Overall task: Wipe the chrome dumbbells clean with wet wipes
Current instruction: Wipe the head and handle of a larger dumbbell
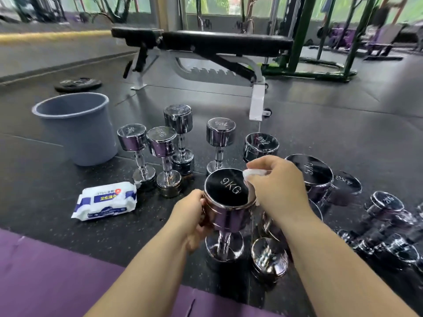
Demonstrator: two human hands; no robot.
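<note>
A chrome dumbbell marked 9KG stands upright on the dark floor in front of me. My left hand grips the left side of its top head. My right hand holds a white wet wipe against the head's right rim. Several other chrome dumbbells stand upright behind it. More dumbbells stand or lie to the right. A white and blue pack of wet wipes lies on the floor to the left.
A grey plastic bucket stands at the back left. A black weight bench on a white frame crosses the back. A weight plate lies on the floor beyond the bucket. A purple mat covers the near floor.
</note>
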